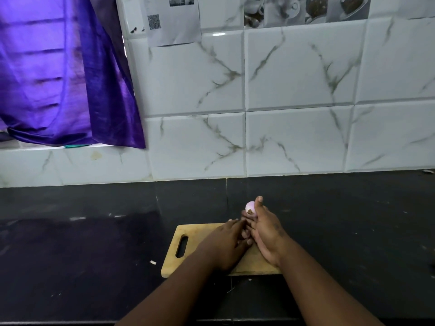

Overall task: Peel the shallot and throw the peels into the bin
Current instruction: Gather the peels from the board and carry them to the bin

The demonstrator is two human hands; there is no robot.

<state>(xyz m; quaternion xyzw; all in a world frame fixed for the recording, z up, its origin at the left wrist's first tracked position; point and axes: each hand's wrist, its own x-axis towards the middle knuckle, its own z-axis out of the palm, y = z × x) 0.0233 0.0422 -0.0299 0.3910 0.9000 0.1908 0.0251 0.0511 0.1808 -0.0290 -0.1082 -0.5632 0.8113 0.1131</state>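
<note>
Head view: shallot pinched at the fingertips of the right hand, raised just beyond the far edge of the board. Left hand, fingers loosely curled and holding nothing visible, touches the right hand's fingers over the board.

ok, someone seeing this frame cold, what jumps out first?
Probably the shiny purple cloth hanging at upper left against the marbled white tile wall. Then the action at bottom centre: the right hand holds a small pale shallot at its fingertips, with the left hand close beside it, both above a wooden cutting board on the black counter.
</note>
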